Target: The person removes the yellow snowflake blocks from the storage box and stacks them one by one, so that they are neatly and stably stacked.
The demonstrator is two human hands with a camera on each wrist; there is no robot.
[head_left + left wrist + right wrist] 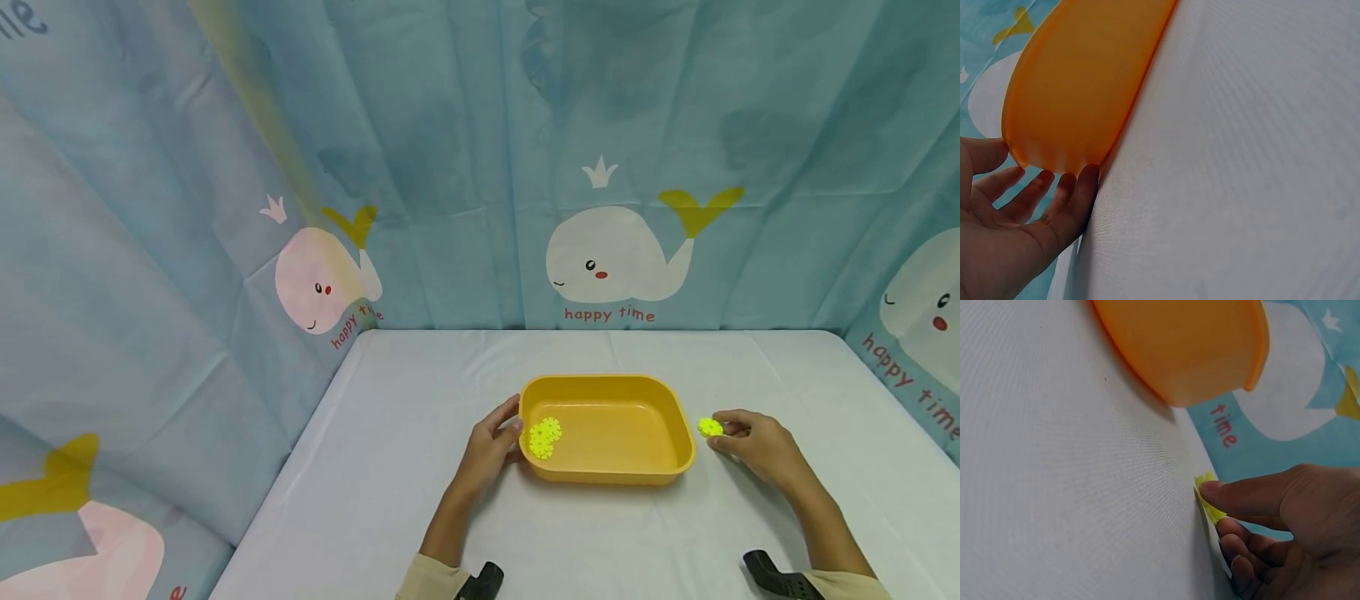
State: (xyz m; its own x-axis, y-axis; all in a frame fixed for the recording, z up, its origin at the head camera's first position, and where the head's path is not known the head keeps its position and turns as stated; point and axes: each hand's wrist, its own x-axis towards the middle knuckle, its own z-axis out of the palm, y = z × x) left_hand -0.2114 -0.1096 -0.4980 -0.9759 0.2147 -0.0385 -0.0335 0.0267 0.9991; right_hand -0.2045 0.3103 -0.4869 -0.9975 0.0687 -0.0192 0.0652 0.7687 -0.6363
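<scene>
Flower pieces (545, 437) lie inside the tray (611, 478), short of the far edge of the worktop (637, 542); another piece (709, 427), not yet inside, is pinched in our right hand (761, 446), nearer the right edge, while our left hand (483, 452) grips the tray.

Ahead of me: a creased blue cloth wall (465, 208) with a white whale (615, 258), a small crown (600, 172) above it and red "happy time" lettering (609, 315) below
To my left: another blue cloth wall (172, 275), its whales pinkish, a yellowish band (258, 108) slanting down
To my right: more whale-printed cloth (870, 323), cut off at the edge of my view
My surface (420, 392): white, cloth-covered, faintly wrinkled, far corners rounded
Light: paler leftward, dimmer patches high ahead
</scene>
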